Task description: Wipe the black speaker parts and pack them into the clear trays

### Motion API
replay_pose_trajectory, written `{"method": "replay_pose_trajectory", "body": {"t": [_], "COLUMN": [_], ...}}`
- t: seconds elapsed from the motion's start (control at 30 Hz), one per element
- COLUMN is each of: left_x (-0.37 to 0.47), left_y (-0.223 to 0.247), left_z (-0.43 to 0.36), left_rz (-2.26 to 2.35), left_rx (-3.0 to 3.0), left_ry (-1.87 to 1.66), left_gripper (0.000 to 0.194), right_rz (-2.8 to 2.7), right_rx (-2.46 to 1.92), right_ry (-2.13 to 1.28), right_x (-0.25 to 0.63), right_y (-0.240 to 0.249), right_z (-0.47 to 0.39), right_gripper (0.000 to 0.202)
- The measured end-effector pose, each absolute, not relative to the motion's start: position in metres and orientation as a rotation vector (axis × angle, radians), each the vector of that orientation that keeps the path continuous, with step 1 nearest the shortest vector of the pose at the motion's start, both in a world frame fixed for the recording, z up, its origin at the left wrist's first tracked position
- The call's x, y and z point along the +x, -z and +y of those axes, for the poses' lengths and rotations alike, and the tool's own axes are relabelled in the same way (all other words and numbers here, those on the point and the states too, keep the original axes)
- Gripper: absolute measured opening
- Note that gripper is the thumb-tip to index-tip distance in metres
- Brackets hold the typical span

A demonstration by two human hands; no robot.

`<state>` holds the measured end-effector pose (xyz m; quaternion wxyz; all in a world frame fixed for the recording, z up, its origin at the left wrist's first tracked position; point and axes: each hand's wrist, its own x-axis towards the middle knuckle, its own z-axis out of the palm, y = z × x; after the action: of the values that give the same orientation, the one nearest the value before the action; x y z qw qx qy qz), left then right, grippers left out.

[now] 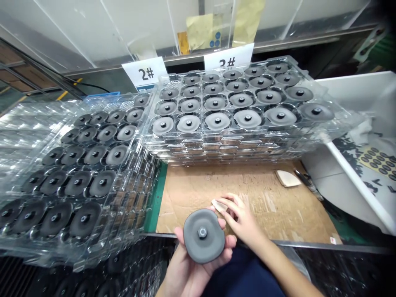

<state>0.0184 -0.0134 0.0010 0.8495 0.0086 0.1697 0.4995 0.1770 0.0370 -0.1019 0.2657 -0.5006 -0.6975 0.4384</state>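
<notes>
Grey disc (204, 236) in cupped left hand (195, 274), pale piece (220, 206) in pinching right hand (240, 218), clear trays (198, 141) of similar discs (247, 119) beyond.

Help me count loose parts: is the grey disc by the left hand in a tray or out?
Out. The grey disc lies in the left hand, fingers around its edge, apart from the clear trays.

Room over cardboard (266, 206); tray stack (222, 142) blocks ahead, bin (359, 182) right.
</notes>
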Motion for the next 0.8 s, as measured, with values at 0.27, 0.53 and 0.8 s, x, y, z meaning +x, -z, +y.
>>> {"method": "replay_pose_trajectory", "body": {"t": [0.27, 0.53, 0.8], "left_x": [0.027, 0.028, 0.039], "left_y": [-0.006, 0.007, -0.016], "left_z": [-0.033, -0.064, -0.112], "left_rz": [0.631, 1.224, 1.114], "left_rx": [0.22, 1.697, 1.748], "left_ry": [-1.192, -1.289, -1.441], "left_gripper": [0.05, 0.107, 0.111], "right_rz": [-1.761, -1.66, -1.562], "right_rx": [-1.282, -1.18, -1.016], "right_ry": [-1.211, -1.165, -1.285], "right_x": [0.184, 0.192, 0.221], "right_y": [0.08, 0.043, -0.018], "right_z": [0.025, -0.004, -0.072], "right_gripper": [0.026, 0.019, 0.01]}}
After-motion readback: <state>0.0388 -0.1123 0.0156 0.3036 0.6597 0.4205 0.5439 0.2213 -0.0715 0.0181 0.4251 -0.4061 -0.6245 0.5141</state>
